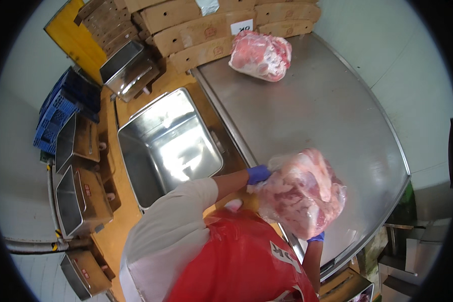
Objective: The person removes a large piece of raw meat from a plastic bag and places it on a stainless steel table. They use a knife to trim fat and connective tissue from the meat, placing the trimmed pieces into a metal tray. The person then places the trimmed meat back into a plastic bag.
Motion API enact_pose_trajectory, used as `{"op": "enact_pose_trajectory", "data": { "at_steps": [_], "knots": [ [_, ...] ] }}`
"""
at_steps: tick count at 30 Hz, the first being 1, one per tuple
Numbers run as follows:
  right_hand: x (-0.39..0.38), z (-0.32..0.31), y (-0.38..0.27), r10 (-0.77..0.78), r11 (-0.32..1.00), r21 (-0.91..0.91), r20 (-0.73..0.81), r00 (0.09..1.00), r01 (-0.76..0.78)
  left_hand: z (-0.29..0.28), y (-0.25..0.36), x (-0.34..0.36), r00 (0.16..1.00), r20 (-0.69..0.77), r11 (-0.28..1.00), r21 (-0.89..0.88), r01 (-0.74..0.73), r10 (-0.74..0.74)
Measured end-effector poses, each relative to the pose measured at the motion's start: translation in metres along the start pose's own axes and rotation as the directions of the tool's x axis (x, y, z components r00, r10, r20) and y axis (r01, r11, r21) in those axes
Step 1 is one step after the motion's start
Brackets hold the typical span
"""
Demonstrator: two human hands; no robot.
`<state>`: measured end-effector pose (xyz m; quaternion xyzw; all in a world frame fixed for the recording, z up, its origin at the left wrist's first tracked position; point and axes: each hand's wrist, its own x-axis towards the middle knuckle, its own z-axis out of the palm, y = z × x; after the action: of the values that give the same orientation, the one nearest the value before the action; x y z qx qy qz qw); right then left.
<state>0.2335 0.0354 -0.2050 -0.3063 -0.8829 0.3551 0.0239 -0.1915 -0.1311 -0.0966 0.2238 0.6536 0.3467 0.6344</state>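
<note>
A large piece of raw, pink and fatty meat in clear plastic wrap (307, 194) is held at the near left edge of the steel table (332, 113). My left hand (258, 174), in a blue glove, grips its left side, with the fingertips partly hidden by the plastic. Below the near end of the meat, my right hand (317, 236) supports it; only a strip of blue glove shows there. At the table's far end lies a second piece of meat (261, 56), apart from both hands.
Left of the table stands a deep steel tub (158, 136) with shiny inner walls. Stacked cardboard boxes (201, 32) border the table's far end. Several smaller steel carts (85, 196) line the left wall near blue plastic crates (60, 116). A white wall (397, 65) runs along the right.
</note>
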Motion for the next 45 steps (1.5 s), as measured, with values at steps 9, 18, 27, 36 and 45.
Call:
{"op": "enact_pose_trajectory", "data": {
  "at_steps": [9,18,27,36,45],
  "knots": [
    [0.004,-0.038,-0.087,0.062,0.934,0.357,-0.08,0.995,-0.029,-0.034,0.031,-0.107,0.954,0.085,0.882,-0.411,-0.229,0.287],
    [0.093,-0.154,-0.152,0.675,0.126,0.991,-0.051,0.736,-0.047,-0.051,0.101,0.011,0.841,0.114,0.532,-0.817,-0.224,0.529],
    [-0.08,-0.153,-0.14,0.785,0.486,0.873,-0.414,0.462,-0.044,-0.068,0.038,-0.016,0.735,-0.072,0.717,0.301,-0.629,0.674],
    [-0.118,-0.1,-0.167,0.706,0.53,0.844,-0.492,0.51,0.08,-0.079,-0.025,-0.084,0.829,-0.254,0.867,0.14,-0.479,0.499],
    [0.028,-0.161,-0.098,0.637,0.567,0.797,-0.585,0.503,0.209,-0.071,0.009,0.067,0.724,-0.464,0.73,-0.211,-0.65,0.51]
  ]
}}
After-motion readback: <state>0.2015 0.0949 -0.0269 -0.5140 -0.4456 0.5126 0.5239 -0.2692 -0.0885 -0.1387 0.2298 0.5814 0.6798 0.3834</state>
